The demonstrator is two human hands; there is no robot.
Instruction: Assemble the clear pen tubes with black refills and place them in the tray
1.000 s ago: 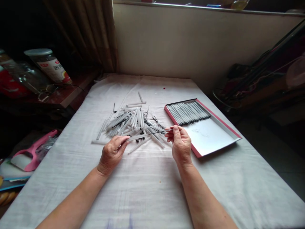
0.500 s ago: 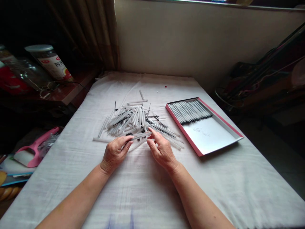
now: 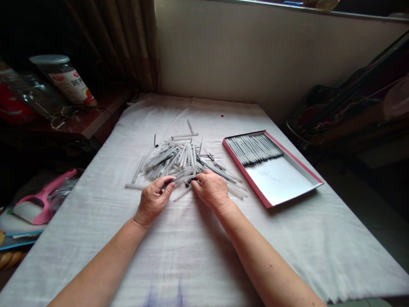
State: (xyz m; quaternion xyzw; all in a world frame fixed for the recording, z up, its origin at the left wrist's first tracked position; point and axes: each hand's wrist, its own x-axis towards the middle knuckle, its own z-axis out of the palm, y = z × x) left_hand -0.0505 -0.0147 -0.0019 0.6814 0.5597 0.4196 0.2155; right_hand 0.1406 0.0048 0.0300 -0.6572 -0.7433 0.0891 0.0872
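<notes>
A loose pile of clear plastic tubes and thin black-tipped refills [image 3: 182, 160] lies in the middle of the white cloth. My left hand [image 3: 154, 199] pinches one clear tube [image 3: 182, 178] at its near end. My right hand [image 3: 210, 189] meets it at the pile's near edge, fingers curled on the tube's other end, where a small black tip shows. A shallow red-rimmed tray [image 3: 287, 182] stands to the right, holding a neat row of finished tubes [image 3: 255, 149] along its far side.
The white cloth covers a table [image 3: 198, 256] against a pale wall. A dark side shelf at the left carries jars [image 3: 64, 81]. A pink tool [image 3: 44, 196] lies lower left. Dark clutter fills the right side.
My right hand, earlier raised near the tray with a thin refill, has come down left to the pile and met my left hand on the tube.
</notes>
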